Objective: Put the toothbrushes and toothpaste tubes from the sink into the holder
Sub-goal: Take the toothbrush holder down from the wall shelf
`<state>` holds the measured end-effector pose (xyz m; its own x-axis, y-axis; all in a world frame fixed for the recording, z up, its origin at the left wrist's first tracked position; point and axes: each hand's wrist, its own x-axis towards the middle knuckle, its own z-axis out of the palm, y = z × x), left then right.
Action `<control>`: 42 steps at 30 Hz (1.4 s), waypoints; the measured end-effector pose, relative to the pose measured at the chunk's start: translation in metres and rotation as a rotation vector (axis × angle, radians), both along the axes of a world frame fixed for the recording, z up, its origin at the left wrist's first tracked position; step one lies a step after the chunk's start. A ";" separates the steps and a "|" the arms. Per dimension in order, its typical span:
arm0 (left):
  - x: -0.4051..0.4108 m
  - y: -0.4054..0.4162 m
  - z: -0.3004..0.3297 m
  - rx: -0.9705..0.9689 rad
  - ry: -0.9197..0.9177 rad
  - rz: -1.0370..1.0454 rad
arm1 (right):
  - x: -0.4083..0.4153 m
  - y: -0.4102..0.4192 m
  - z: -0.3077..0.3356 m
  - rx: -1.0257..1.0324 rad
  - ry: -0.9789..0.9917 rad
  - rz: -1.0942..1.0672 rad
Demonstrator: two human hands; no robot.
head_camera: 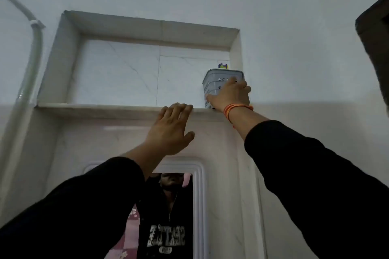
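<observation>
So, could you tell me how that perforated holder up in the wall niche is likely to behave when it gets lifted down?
The holder looks like thin perforated plastic, so probably light and fairly stiff. It is taller than wide and stands at the ledge edge, so a push could tip it. The right hand wraps its front; the smooth walls may be slightly slippery. Its contents are hidden.

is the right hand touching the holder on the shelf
Touching. The head view shows the right hand wrapped over the front of the holder, fingers pressed against its perforated wall with no gap, at the shelf's right end.
</observation>
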<state>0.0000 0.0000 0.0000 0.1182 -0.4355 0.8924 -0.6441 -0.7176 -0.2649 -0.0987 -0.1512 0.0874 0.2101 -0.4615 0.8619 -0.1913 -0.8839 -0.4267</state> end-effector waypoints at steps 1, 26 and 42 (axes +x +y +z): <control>0.004 -0.002 -0.003 -0.006 -0.021 0.002 | 0.004 0.000 0.002 0.014 -0.010 -0.018; -0.012 0.016 -0.026 0.025 0.115 -0.210 | -0.049 0.030 -0.039 0.159 -0.316 0.272; 0.003 0.070 -0.314 0.288 0.868 -0.378 | -0.063 0.080 -0.405 0.279 -0.102 0.384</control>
